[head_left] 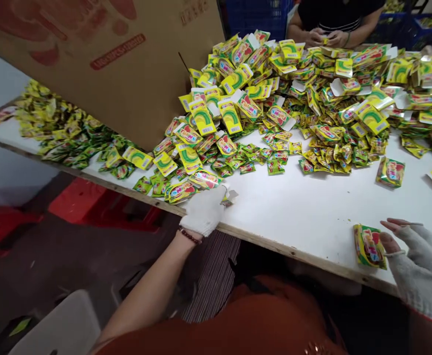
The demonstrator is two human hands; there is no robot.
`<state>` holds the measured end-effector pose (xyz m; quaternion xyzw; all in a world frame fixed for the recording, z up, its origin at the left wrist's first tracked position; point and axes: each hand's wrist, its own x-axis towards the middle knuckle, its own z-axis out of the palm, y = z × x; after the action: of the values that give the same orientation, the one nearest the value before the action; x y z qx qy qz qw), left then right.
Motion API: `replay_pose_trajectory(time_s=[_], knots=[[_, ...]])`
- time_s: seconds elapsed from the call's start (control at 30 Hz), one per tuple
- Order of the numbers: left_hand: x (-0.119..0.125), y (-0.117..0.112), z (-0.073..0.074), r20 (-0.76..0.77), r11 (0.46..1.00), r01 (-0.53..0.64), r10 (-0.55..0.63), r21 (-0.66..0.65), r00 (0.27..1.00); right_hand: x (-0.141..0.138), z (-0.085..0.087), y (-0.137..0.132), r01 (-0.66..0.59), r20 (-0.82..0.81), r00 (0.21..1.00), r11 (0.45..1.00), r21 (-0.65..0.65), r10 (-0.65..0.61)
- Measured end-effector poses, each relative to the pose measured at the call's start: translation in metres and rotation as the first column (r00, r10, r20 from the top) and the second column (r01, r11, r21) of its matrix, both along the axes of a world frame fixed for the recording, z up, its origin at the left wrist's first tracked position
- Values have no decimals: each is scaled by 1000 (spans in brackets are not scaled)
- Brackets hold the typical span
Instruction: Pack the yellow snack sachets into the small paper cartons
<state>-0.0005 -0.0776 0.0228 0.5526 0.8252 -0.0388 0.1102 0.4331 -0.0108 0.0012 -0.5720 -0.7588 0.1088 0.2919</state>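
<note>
My left hand [204, 211], in a white knit glove, is at the table's near edge, closed around a small carton [230, 198] whose open end sticks out past the fingers. Most of that carton is hidden behind the glove. Yellow-green printed cartons [181, 191] lie just beyond it. On the right, my right hand [420, 261] wears a glove with bare fingertips. Its fingers are apart, beside a closed, filled carton [370, 246] lying on the table. The thumb side is close to that carton; whether it touches I cannot tell.
A heap of flat and open cartons [238, 79] with small wrapped packets [326, 153] covers the far side of the white table [275, 207]. A large cardboard box [127, 74] stands at left. Opposite, a person's hands [326, 38] hold a small yellow thing. Red stools [86, 202] are below.
</note>
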Motion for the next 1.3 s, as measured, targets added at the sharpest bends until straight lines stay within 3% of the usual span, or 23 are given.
replay_pose_trajectory(time_s=[0.07,0.1,0.17,0.23,0.27,0.33,0.43,0.57,0.7,0.77,0.87,0.9,1.0,1.1,1.2,1.3], knots=[[15,2,-13,367,974,-63,-22,216,930,-25,1,-13,-22,-124,992,999,-36,17],[28,5,-20,575,950,-122,-69,287,815,-40,-3,-20,-54,-226,974,995,-81,34],[62,12,-31,877,937,-213,-155,276,455,-71,-15,-31,-157,-441,895,971,-179,64],[98,19,-41,977,961,-203,-162,189,142,-95,-30,-38,-261,-613,787,935,-238,64],[114,21,-45,987,970,-183,-154,161,51,-102,-36,-39,-295,-666,743,923,-248,59],[139,24,-54,986,974,-167,-162,154,-34,-107,-45,-40,-310,-699,713,917,-251,49],[152,25,-65,979,970,-144,-201,194,-35,-99,-49,-39,-258,-630,775,932,-253,44],[144,23,-68,954,956,-60,-278,286,115,-91,-43,-33,-257,-515,850,942,-216,114],[137,26,-62,924,945,-6,-318,326,214,-97,-33,-22,-321,-475,857,929,-186,202],[138,29,-61,939,947,-93,-285,306,193,-102,-32,-17,-314,-509,844,924,-218,167],[142,31,-65,974,949,-219,-216,227,74,-106,-33,-14,-288,-571,815,921,-262,92],[142,31,-67,975,950,-221,-214,223,64,-106,-34,-13,-288,-565,819,924,-252,101],[142,26,-71,919,916,-147,-342,373,197,-104,-31,-14,-356,-479,844,921,-161,242],[138,21,-64,824,850,-49,-492,524,280,-102,-22,-16,-437,-427,834,890,-126,349],[134,24,-48,866,894,3,-434,448,247,-102,-13,-15,-404,-388,869,894,-195,308],[131,30,-36,894,935,38,-349,353,281,-104,-9,-12,-365,-366,893,896,-253,260]])
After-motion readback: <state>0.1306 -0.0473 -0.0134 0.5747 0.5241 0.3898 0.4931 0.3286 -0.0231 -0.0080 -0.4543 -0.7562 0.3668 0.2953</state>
